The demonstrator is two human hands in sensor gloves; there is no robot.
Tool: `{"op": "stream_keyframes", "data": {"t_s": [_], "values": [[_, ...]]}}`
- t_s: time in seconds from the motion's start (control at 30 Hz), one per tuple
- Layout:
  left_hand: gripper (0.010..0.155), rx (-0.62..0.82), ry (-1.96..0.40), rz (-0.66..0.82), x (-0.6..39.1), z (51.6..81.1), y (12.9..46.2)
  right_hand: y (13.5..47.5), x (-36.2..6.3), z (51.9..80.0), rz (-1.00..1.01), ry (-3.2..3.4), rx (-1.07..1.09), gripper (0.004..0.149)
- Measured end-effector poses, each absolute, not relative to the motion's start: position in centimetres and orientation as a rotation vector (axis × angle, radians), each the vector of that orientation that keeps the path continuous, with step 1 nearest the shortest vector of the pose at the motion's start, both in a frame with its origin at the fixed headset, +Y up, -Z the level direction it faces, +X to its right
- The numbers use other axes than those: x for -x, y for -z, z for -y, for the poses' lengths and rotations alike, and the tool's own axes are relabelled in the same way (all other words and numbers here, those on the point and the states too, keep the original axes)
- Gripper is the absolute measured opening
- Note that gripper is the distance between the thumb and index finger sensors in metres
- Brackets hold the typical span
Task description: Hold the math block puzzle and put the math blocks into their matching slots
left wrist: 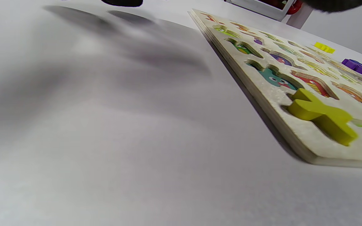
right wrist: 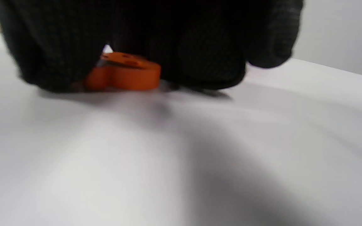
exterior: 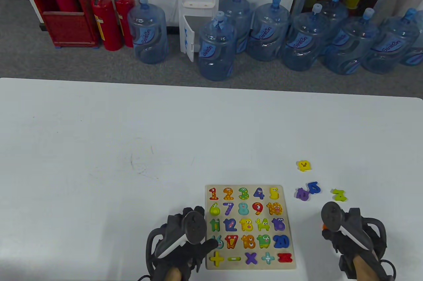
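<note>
Left hand (exterior: 185,238) resting on the number puzzle board (exterior: 287,228) with its thumb on the left edge, right hand (exterior: 347,231) fingers closed around an orange block (right wrist: 123,73) on the white counter (exterior: 132,162)

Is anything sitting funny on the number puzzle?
Yes. On the wooden number puzzle board, the yellow plus-sign block at the near left corner sits tilted, raised out of its slot instead of lying flush.

The puzzle board (left wrist: 275,94) looks like pale, matt wood; the table (exterior: 99,148) is smooth and white; the gloves (right wrist: 200,47) are knitted black cloth.
</note>
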State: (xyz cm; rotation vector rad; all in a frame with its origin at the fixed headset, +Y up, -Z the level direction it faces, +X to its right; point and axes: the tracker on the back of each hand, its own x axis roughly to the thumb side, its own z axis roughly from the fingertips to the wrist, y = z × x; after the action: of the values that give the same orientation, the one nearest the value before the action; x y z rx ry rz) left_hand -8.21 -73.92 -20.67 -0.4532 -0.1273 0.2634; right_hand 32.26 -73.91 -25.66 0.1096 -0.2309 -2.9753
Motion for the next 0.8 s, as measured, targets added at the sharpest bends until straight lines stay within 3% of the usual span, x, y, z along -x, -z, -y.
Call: {"op": "stream_keyframes", "data": {"t_s": [0.1, 0.2, 0.3, 0.53, 0.8], "values": [[0.091, 0.453, -0.263, 0.126, 8.2, 73.9, 20.6, 25.6, -32.5, 73.5, 0.301, 3.041, -0.09, 0.064], [0.091, 0.451, -0.273, 0.126, 8.2, 73.9, 20.7, 25.5, -33.6, 72.9, 0.224, 3.13, -0.156, 0.057], [0.091, 0.444, -0.278, 0.124, 8.3, 73.8, 20.7, 25.4, -34.4, 72.7, 0.176, 3.141, -0.205, 0.058], [0.091, 0.436, -0.276, 0.132, 8.3, 73.6, 20.6, 25.2, -33.8, 73.2, 0.315, 3.133, -0.06, 0.073], [0.091, 0.444, -0.272, 0.133, 8.2, 73.8, 20.7, 25.7, -32.3, 74.0, 0.243, 3.017, -0.096, 0.065]]}}
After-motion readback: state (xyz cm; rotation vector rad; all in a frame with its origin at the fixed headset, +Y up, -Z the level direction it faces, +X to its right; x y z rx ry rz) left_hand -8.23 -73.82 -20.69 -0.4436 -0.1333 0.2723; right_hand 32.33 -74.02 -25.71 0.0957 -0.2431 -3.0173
